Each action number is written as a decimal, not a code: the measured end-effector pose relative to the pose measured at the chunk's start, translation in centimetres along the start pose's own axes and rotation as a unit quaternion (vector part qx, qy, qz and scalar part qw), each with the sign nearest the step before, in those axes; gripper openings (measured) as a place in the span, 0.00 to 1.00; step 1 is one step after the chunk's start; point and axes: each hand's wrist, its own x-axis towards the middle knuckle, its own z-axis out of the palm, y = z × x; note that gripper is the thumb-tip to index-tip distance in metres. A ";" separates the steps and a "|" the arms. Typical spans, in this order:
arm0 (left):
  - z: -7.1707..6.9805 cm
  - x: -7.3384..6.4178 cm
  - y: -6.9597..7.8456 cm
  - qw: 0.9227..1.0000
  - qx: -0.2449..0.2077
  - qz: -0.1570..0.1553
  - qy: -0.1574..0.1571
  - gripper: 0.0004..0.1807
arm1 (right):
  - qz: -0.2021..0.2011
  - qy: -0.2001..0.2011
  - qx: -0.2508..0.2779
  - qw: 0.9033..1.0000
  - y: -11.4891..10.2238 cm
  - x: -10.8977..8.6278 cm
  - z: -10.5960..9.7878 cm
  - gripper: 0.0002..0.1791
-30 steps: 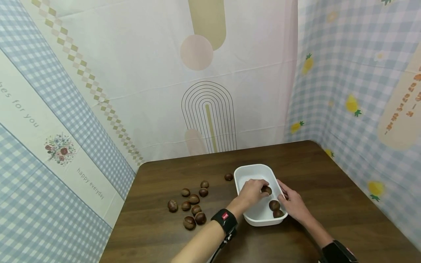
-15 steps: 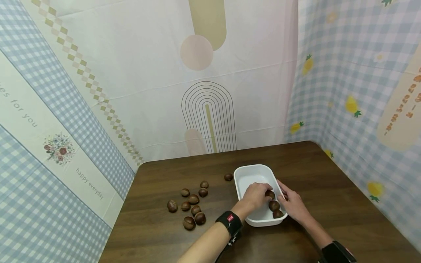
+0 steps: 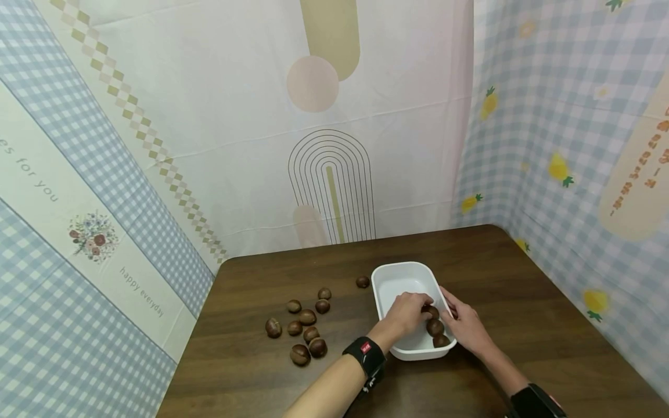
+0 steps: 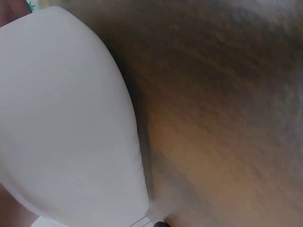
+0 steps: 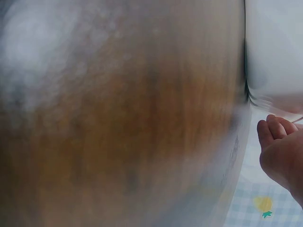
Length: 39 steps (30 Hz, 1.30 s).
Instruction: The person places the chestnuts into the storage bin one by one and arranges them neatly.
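Observation:
A white rectangular tray (image 3: 402,270) stands on the table. My left hand (image 3: 406,314) reaches into it over the near left rim, fingers curled on a chestnut (image 3: 431,312) by the right wall. Two more chestnuts, a middle one (image 3: 435,327) and a near one (image 3: 441,341), continue the row toward the near right corner. My right hand (image 3: 466,328) grips the tray's right side, thumb at the rim and fingers against the outer wall. In the left wrist view the tray's white outer wall (image 4: 71,113) fills the left half; the right wrist view catches my right hand (image 5: 284,151) beside the tray.
Several loose chestnuts (image 3: 308,317) lie grouped on the brown wooden table (image 3: 235,371), left of the tray. A single chestnut (image 3: 363,282) sits just off the tray's far left corner. Patterned cloth (image 3: 251,145) hangs behind the table and along both sides.
My left hand has moved slightly right and nearer inside the tray, bringing its chestnut against the row of two. My right hand stays on the tray's side.

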 end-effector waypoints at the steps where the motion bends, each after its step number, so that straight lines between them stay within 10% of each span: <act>1: -0.2 0.0 -0.1 1.000 -0.002 -0.001 -0.001 0.17 | 0.001 -0.001 0.000 1.000 0.0 0.0 0.0 0.32; 20: -6.4 -3.4 -5.6 0.998 0.032 0.019 0.057 0.19 | 0.018 -0.019 0.016 1.000 -0.2 0.2 0.6 0.32; 39: -11.1 -13.2 -13.6 0.995 0.044 -0.003 0.090 0.22 | -0.001 -0.017 0.020 1.000 -0.2 0.2 -0.1 0.33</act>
